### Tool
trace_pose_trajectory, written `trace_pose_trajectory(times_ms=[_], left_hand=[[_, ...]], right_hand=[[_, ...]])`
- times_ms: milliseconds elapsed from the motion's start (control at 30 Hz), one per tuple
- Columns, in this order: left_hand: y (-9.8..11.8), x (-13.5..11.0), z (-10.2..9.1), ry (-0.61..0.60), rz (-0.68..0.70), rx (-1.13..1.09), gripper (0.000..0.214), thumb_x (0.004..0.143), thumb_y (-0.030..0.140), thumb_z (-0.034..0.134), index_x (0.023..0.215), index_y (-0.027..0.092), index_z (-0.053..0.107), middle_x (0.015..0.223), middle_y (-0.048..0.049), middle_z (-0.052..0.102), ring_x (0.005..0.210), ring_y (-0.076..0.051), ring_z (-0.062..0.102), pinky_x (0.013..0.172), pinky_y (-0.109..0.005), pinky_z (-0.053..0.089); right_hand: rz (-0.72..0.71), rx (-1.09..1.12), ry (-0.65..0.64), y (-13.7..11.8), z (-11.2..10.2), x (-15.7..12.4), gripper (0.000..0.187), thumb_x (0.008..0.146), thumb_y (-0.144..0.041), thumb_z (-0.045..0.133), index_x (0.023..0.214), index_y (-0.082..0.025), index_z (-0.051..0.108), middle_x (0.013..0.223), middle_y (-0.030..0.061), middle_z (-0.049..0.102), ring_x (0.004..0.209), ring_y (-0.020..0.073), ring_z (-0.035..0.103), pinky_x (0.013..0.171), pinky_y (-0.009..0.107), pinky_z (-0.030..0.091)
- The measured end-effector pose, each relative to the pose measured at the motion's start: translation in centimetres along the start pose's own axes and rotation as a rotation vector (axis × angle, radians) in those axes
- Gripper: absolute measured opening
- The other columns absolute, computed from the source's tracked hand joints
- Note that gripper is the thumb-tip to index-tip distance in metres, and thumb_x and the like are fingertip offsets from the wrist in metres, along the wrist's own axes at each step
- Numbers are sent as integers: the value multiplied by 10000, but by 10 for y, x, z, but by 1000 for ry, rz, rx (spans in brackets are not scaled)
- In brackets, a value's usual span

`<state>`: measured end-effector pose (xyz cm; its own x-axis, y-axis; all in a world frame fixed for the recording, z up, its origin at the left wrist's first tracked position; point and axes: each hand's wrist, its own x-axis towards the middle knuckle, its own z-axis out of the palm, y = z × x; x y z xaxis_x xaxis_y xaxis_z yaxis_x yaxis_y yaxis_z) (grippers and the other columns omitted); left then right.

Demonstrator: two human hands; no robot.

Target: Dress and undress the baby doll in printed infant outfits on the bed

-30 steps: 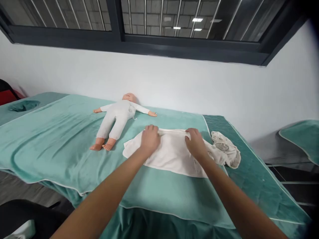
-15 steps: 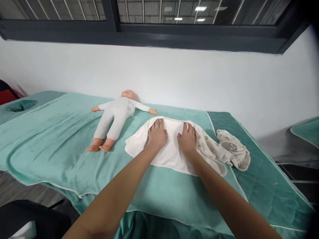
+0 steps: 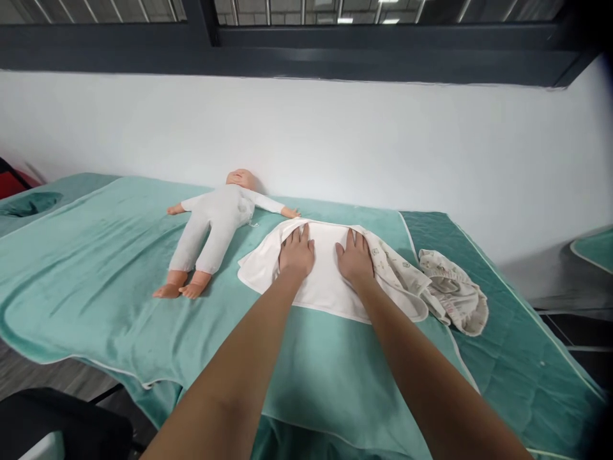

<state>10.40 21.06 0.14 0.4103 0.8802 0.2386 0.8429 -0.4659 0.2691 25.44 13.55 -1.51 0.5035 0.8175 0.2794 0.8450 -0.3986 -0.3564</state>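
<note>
A white cloth (image 3: 325,281) lies spread on the green bed cover, its left and right edges partly folded. My left hand (image 3: 297,251) rests flat on its left half, fingers stretched forward and slightly apart. On the right half, my right hand (image 3: 355,257) presses down the same way, beside a patterned fabric (image 3: 390,265) that meets the cloth's right side. That fabric runs on to a crumpled patterned baby garment (image 3: 454,291) further right. To the left a baby doll (image 3: 218,214) in a white bodysuit lies on its back, one arm reaching toward the cloth.
The green bed cover (image 3: 96,268) stretches across the bed against a white wall (image 3: 306,140). A dark window frame (image 3: 383,54) runs above. At lower left is a black object (image 3: 62,421), and a red item (image 3: 12,182) sits at the far left.
My view has shifted a little. Both hands stay on the white cloth, their fingers flatter and reaching closer to its far edge. The doll and the garment lie as before.
</note>
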Motion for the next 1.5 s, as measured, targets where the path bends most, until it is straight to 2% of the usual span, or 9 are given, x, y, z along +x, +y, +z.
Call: trace_pose_trajectory(times_ms=[233,600,700,867,1033,1100,1167,1267,1500], left_hand=[[4,1,-6,-147,-54,60,630,991,425,199,1547,153,319,1604,-100,344,1445,-290,348,1171,-500,316],[1,-13,-11,-145,-30,105,639,994,400,203,1530,73,328,1601,-145,333,1458,-314,311,1201,-479,258],[2,-14,-10,-114,-33,99,622,995,384,233,1506,54,360,1580,-172,359,1447,-316,329,1201,-467,260],[3,-24,-16,-62,19,73,533,984,348,326,1392,45,488,1519,-197,428,1397,-304,404,1190,-441,294],[-27,-78,-39,263,254,-275,328,955,227,418,1236,209,586,1506,-78,467,1419,-192,392,1179,-394,361],[-50,-105,-48,432,128,-343,278,948,217,425,1155,230,611,1405,-76,547,1350,-198,465,1159,-415,386],[-73,-123,-54,594,-151,-325,247,915,221,470,1109,196,621,1305,-116,585,1275,-235,518,1127,-436,412],[-93,-132,-56,545,-393,-208,319,868,244,539,1163,149,616,1296,-164,577,1274,-300,514,1111,-482,409],[-88,-122,-53,492,-481,-122,231,892,331,563,998,161,677,1355,-161,558,1279,-339,503,1088,-523,384]], right_hand=[[29,3,-146,-1,-5,3,646,1007,-412,250,1535,-46,318,1569,184,345,1445,336,298,1203,446,202],[-1,-59,-103,-1,-2,2,618,1015,-383,245,1510,-30,354,1532,204,399,1407,349,359,1177,451,249],[-76,-85,-76,-4,-4,-2,551,1014,-277,232,1450,-1,424,1484,238,449,1398,336,376,1165,464,259],[-375,-89,-116,-10,-8,-11,412,976,-164,340,1272,-174,627,1435,96,555,1384,209,426,1160,324,289],[-403,-110,-74,-9,-6,-11,442,946,-112,358,1316,-126,599,1425,123,563,1343,239,479,1115,361,369],[-408,-116,-61,-7,-5,-9,446,935,-99,369,1318,-112,598,1413,132,572,1339,240,485,1118,361,367],[-419,-127,-55,-6,-5,-9,457,926,-79,371,1324,-103,594,1414,137,570,1340,245,485,1116,367,367],[-450,-142,-60,-6,-6,-10,462,918,-64,377,1317,-128,601,1418,120,570,1321,250,498,1102,379,373],[-601,97,33,-6,-18,-26,375,909,-75,376,1046,-190,706,1140,73,707,1096,209,601,952,313,445]])
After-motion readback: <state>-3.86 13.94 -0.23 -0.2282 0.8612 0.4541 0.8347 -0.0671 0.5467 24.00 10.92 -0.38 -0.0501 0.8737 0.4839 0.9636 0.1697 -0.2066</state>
